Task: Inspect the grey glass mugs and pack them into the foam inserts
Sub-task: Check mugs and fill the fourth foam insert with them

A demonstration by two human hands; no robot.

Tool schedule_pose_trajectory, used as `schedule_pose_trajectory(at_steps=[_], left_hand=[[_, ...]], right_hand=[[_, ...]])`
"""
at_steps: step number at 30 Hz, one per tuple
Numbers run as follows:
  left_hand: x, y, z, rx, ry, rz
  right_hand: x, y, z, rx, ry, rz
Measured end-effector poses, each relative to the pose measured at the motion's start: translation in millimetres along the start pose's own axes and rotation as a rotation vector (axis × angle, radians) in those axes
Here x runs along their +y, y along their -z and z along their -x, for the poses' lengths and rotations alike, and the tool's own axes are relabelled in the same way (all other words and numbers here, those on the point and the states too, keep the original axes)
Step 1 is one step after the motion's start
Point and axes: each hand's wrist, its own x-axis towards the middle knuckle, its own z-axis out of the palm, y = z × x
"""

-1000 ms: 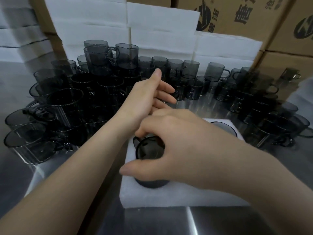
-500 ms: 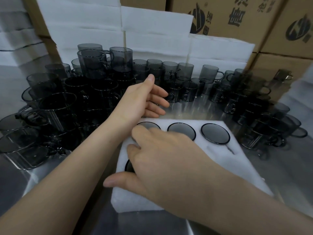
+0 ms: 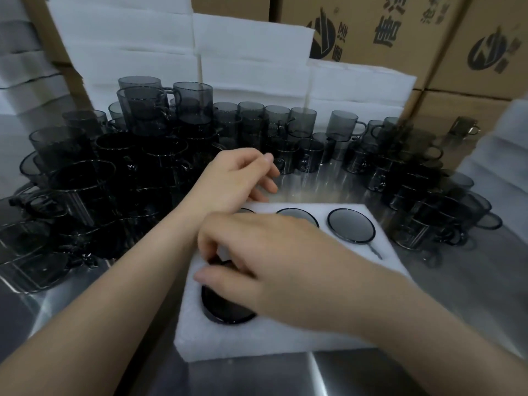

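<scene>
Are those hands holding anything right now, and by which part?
The right hand pinches the rim of a grey glass mug seated in the white foam insert. The left hand holds nothing.

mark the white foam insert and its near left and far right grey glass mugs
white foam insert (image 3: 251, 340): head view, bare front strip
near left grey glass mug (image 3: 225, 311): head view, exposed edge
far right grey glass mug (image 3: 351, 225): head view, centre

mugs (image 3: 194, 104): smoked grey glass, see-through, glossy, bright glints on rims. near mug (image 3: 228, 314): same glass, darker, shiny. foam insert (image 3: 285, 341): white foam, matt, finely grainy. table (image 3: 243, 378): brushed metal, reflective. stacked sheets (image 3: 251, 52): white matt foam. boxes (image 3: 360, 12): brown matt cardboard, black print.
</scene>
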Motion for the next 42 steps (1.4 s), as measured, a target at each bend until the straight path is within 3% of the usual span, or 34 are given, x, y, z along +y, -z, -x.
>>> schedule_pose_trajectory(at_steps=[3,5,7,9,12,15,18,29,37,42], left_hand=[[-1.6,-1.5,1.0,-0.058,-0.095,-0.194],[-1.9,-4.3,2.5,-0.064,-0.095,-0.281],[-2.3,-6.6,3.4,-0.071,-0.084,-0.352],[-2.9,-7.6,4.6,-0.087,-0.101,-0.418],[-2.8,-7.4,5.7,-0.118,-0.103,-0.469],[-2.9,-8.2,5.3,-0.130,-0.110,-0.505],[-3.0,-8.6,4.8,-0.124,-0.120,-0.512],[-2.5,-7.7,3.5,-0.117,-0.116,-0.485],[-9.4,-7.3,-1.8,-0.147,-0.095,-0.467],[-12.2,-5.3,-2.5,-0.105,-0.146,-0.304]], right_hand=[[15.2,33.5,2.1,0.203,-0.151,-0.121],[40.2,50.9,2.2,0.421,-0.301,-0.075],[75.6,65.7,6.7,0.534,-0.549,0.024],[114.5,73.9,17.5,0.528,-0.804,0.127],[153.5,68.5,33.8,0.339,-1.107,0.217],[170.1,59.1,37.4,0.196,-1.229,0.250],[176.8,55.7,36.0,0.232,-1.261,0.282],[160.7,59.8,35.1,0.297,-1.054,0.156],[122.4,52.8,17.7,0.505,-0.491,-0.120],[97.1,36.3,7.0,0.587,-0.142,-0.306]])
